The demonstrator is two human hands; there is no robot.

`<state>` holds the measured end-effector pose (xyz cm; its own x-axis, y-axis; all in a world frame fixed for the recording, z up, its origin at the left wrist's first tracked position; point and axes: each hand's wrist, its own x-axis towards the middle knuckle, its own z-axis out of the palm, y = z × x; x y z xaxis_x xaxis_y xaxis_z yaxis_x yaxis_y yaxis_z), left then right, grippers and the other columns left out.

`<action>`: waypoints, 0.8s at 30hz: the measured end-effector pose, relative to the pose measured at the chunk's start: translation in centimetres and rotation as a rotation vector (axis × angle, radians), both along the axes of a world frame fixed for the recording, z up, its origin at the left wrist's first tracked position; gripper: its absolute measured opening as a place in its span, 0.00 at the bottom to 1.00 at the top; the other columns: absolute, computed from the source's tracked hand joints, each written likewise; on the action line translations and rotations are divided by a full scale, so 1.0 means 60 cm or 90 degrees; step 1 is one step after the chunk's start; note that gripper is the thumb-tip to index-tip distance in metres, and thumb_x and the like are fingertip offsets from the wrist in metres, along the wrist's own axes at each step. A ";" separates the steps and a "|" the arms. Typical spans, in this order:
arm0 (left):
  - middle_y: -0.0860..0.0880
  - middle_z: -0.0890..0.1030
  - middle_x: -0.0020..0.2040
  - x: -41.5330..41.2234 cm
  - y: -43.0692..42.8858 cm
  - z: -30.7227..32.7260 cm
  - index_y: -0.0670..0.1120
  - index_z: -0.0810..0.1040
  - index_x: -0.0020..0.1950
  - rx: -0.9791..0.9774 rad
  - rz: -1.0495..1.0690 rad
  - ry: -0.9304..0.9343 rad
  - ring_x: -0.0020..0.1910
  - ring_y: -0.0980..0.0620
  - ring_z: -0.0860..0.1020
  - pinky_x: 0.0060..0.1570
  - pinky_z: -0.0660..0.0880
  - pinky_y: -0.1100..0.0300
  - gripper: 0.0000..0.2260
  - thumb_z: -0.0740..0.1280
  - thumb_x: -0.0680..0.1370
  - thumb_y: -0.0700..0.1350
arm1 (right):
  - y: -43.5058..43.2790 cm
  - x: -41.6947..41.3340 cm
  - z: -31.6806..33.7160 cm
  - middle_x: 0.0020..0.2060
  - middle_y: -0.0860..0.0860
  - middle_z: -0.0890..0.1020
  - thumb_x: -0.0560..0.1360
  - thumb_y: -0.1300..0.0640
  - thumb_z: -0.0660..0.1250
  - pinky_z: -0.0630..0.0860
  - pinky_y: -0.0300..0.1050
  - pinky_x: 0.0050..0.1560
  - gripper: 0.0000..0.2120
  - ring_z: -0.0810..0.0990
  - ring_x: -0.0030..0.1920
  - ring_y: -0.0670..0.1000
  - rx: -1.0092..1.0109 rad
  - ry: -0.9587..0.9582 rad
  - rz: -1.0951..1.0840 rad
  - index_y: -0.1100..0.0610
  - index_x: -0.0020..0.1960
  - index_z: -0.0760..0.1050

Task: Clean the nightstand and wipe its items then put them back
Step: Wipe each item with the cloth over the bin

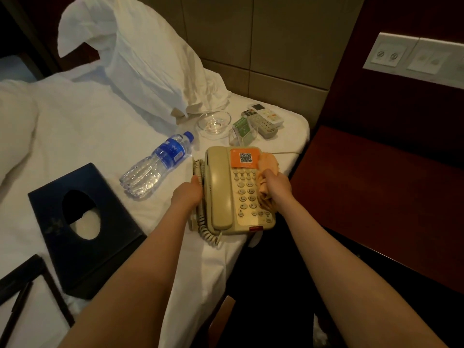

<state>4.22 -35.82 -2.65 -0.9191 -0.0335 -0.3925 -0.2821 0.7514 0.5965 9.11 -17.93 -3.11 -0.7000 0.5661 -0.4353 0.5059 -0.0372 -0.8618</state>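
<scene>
Beige telephone (221, 194) lies on bed (100, 121) near corner, handset cradled. Step in hand: wiping items. Right hand (276, 183): fingers closed round bunched orange cloth (267, 162), pressed on keypad's right edge. Left hand (188, 194): fingers curled over telephone's left side by coiled cord, steadying it. Next move, judged: finish keypad and handset, then carry telephone, minding cord, to dark wood nightstand (376, 197) surface at right.
</scene>
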 end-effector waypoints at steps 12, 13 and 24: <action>0.39 0.79 0.49 0.006 -0.002 -0.070 0.39 0.75 0.47 0.093 0.074 0.222 0.48 0.43 0.76 0.46 0.66 0.57 0.22 0.46 0.83 0.51 | 0.005 -0.116 0.040 0.56 0.58 0.79 0.81 0.52 0.51 0.68 0.43 0.48 0.19 0.76 0.53 0.55 0.288 0.043 0.166 0.60 0.63 0.72; 0.39 0.79 0.49 0.004 -0.004 -0.072 0.39 0.75 0.47 0.101 0.057 0.230 0.49 0.42 0.76 0.47 0.68 0.57 0.23 0.47 0.83 0.51 | 0.008 -0.123 0.045 0.53 0.58 0.79 0.81 0.50 0.52 0.67 0.43 0.45 0.20 0.77 0.52 0.57 0.327 0.019 0.217 0.61 0.59 0.75; 0.46 0.76 0.41 -0.008 -0.010 -0.078 0.42 0.74 0.44 0.086 -0.047 0.229 0.42 0.48 0.73 0.44 0.66 0.60 0.20 0.47 0.83 0.50 | 0.008 -0.170 0.044 0.39 0.54 0.75 0.78 0.43 0.55 0.67 0.43 0.35 0.16 0.74 0.43 0.54 0.368 -0.044 0.421 0.54 0.41 0.70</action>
<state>3.76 -36.39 -7.34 -0.9969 0.0676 -0.0415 0.0145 0.6695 0.7426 -1.09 -17.47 -0.47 -0.9448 0.1995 -0.2599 0.3219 0.7140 -0.6218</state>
